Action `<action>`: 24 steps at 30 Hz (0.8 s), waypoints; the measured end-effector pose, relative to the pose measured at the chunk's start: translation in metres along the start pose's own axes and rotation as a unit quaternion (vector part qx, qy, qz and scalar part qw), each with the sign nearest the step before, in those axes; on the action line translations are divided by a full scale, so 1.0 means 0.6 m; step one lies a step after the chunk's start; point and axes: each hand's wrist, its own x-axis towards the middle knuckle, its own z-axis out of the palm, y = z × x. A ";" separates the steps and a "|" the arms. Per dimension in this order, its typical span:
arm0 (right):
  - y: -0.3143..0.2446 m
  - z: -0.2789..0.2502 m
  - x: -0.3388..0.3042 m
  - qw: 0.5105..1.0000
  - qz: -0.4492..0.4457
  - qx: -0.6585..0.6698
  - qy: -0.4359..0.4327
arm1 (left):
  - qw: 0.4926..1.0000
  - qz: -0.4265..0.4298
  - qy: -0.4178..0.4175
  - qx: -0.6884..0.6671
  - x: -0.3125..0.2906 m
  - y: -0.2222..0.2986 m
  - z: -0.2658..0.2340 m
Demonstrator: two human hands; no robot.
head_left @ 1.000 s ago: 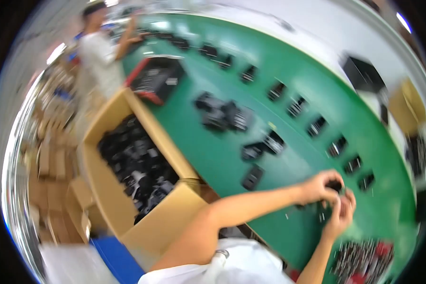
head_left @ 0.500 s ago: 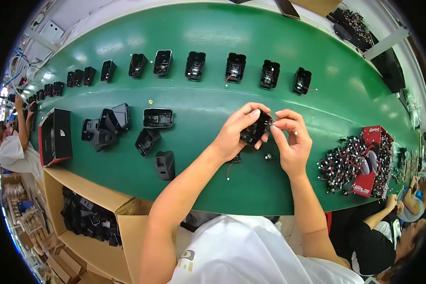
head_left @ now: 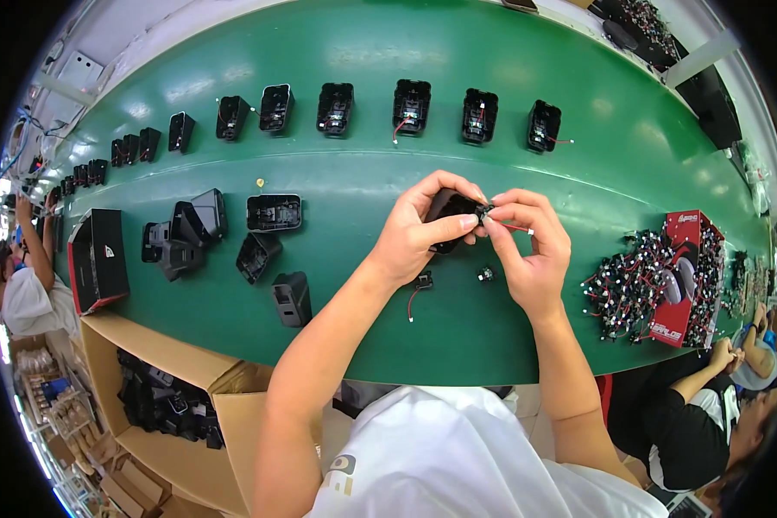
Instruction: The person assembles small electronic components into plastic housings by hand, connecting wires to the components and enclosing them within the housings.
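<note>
Standing nearest, below the bench (head_left: pixel 354 285), an open brown cardboard box (head_left: pixel 236 432) holds black plastic parts. On the green bench top, a small black part with a thin red wire (head_left: pixel 424 281) now lies fully in view; half a second ago the left hand (head_left: pixel 408 231) partly hid it. Just above, that hand has its fingers wrapped round a black hollow plastic casing (head_left: pixel 447 205), held off the bench, and its thumb has come across to the casing's right edge. The fingers of the right hand (head_left: pixel 535 250) are pinched close on a small dark electronic part (head_left: pixel 485 210) there, its red wire trailing out. Both sets of fingertips now meet at that edge, so the work seems centred on this small part; whether it is seated cannot be told. Farther off stands a row of similar open black casings (head_left: pixel 412 108).
</note>
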 end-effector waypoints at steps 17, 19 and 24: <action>0.001 0.009 -0.014 0.999 -0.012 -0.032 -0.042 | 0.996 0.002 0.021 -0.092 0.002 0.008 0.012; -0.003 0.016 -0.015 0.999 -0.013 -0.037 -0.031 | 0.996 0.004 0.011 -0.087 0.003 0.006 0.015; 0.002 0.017 -0.020 0.996 -0.046 -0.075 -0.006 | 0.999 0.003 0.011 -0.041 0.003 -0.001 0.023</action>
